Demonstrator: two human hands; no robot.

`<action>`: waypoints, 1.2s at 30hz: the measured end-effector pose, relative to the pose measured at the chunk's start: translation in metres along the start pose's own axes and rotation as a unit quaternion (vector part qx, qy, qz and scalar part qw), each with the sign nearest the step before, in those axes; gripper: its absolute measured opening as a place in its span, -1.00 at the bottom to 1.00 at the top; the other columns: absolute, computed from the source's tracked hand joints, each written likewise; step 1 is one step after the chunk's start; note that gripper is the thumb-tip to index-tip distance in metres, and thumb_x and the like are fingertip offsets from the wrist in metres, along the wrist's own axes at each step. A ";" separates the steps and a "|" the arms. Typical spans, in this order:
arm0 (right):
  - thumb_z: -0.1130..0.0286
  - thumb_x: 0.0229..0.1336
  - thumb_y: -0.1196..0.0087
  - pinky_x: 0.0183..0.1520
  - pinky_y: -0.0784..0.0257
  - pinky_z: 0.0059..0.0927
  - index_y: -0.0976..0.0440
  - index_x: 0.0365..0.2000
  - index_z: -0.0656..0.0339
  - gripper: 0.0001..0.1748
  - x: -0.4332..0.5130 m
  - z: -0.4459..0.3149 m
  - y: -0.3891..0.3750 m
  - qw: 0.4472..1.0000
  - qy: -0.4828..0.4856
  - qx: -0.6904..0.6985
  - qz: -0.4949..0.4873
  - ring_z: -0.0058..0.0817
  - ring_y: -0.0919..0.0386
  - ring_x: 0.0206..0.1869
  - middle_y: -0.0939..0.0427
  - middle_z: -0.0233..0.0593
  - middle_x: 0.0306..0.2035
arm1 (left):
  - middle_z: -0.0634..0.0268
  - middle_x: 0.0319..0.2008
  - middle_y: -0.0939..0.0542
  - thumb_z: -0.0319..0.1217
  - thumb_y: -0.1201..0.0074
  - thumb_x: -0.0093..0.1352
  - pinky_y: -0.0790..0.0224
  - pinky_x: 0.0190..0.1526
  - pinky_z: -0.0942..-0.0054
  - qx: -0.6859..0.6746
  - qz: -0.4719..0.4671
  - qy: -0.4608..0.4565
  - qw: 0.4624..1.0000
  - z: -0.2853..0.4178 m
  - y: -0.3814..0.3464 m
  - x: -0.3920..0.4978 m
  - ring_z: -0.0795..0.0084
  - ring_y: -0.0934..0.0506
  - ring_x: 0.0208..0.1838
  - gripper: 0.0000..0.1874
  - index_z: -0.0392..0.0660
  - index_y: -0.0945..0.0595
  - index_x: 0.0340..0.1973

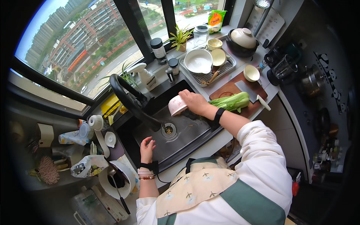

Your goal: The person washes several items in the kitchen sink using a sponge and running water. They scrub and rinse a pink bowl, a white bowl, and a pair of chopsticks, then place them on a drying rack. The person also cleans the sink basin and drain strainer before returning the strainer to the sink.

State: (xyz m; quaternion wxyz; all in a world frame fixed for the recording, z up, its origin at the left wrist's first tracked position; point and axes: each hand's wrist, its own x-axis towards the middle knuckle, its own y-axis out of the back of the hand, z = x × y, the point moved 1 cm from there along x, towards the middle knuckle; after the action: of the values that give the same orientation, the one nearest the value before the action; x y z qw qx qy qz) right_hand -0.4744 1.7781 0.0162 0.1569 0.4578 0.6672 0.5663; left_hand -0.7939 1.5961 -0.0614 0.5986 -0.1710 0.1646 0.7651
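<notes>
Over the black sink (194,135), my right hand (194,101) grips a small pink-and-white patterned bowl (177,105). The bowl is tilted, its open side facing down toward the basin. My left hand (147,149) hovers over the sink's near left part with its fingers apart and slightly curled, holding nothing. Between the hands, the black faucet (132,104) arches over the basin, and the drain strainer (169,130) shows below its spout. Close to my right wrist, a head of leafy green lettuce (232,101) lies partly on a wooden cutting board (250,111).
A cleaver (247,90) and a cream bowl (251,73) rest on the board. Behind it, a drying rack (204,81) holds a white pot (198,61). Left of the sink stand cups and a large white bowl (128,174) with a ladle (118,188). A spray bottle (144,76) stands behind the faucet.
</notes>
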 end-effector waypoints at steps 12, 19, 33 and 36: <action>0.52 0.14 0.01 -0.48 -0.71 -0.21 -0.40 0.00 0.52 -0.59 0.058 0.215 0.126 0.822 -0.425 0.327 0.193 -0.11 -0.70 -0.45 -0.61 0.11 -0.22 | 0.33 0.02 -0.53 -0.45 -0.08 0.45 -0.49 -0.09 0.51 -0.017 0.028 0.027 0.999 -0.023 0.019 -0.007 0.47 -0.57 0.00 -0.71 -0.10 -0.51 0.08; 0.59 0.14 -0.01 -0.48 -0.71 -0.10 -0.38 -0.02 0.64 -0.60 0.072 0.262 0.101 0.748 -0.558 0.304 0.192 0.05 -0.69 -0.37 -0.58 0.25 -0.14 | 0.35 -0.01 -0.53 -0.46 -0.06 0.46 -0.50 -0.11 0.54 -0.010 0.042 0.034 0.998 -0.018 0.025 -0.012 0.49 -0.58 -0.03 -0.72 -0.11 -0.51 0.08; 0.31 0.16 -0.13 -0.12 -0.62 -0.12 -0.36 0.01 0.35 -0.54 0.063 0.278 0.086 0.818 -0.568 -0.054 0.076 -0.13 -0.68 -0.17 -0.49 0.10 0.03 | 0.35 0.06 -0.52 -0.48 -0.03 0.46 -0.47 -0.02 0.53 -0.006 0.051 0.023 0.998 0.007 0.019 -0.018 0.48 -0.57 0.03 -0.69 -0.13 -0.48 0.11; 0.19 0.17 -0.12 -0.06 -0.51 -0.05 -0.38 -0.01 0.21 -0.55 0.061 0.234 0.094 0.874 -0.409 -0.134 0.226 0.02 -0.60 -0.12 -0.43 0.11 0.05 | 0.30 0.11 -0.53 -0.46 -0.02 0.48 -0.49 0.00 0.52 -0.005 0.057 -0.011 0.998 0.017 0.019 -0.021 0.43 -0.57 0.08 -0.69 -0.16 -0.48 0.13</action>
State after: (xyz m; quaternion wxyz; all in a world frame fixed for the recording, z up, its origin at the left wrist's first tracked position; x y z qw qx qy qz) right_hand -0.2962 1.9636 0.0468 0.3431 0.7613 0.3399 0.4327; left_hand -0.8083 1.5812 -0.0360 0.5553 -0.1556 0.1637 0.8004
